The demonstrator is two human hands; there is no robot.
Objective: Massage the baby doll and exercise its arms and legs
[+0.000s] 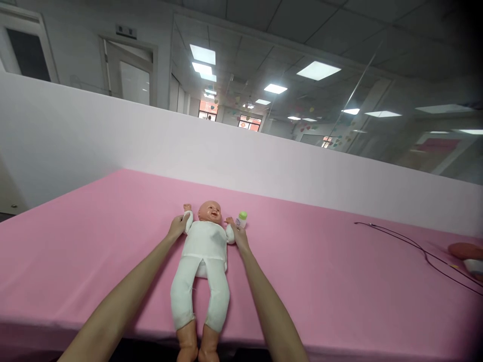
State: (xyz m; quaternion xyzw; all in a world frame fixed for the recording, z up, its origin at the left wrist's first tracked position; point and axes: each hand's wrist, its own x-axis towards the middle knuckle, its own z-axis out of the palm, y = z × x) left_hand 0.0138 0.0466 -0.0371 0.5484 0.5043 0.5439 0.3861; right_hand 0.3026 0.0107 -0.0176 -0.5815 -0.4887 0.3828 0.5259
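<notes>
A baby doll (206, 241) with a white cloth body lies face up on the pink-covered table (309, 271), its feet towards me at the front edge. Both of its arms are raised beside its head. My left hand (177, 226) is closed round the doll's arm on the left, below its small plastic hand. On the other side, my right hand (239, 236) grips the doll's other arm in the same way. Just beyond my right hand is a small bottle (242, 218) with a green cap; my fingers hide its lower part.
A thin black cable (415, 245) runs across the table at the right. Near the right edge lies a brownish-orange and white object (468, 256), partly cut off. Behind the table stands a low white wall (226, 151) with glass above it.
</notes>
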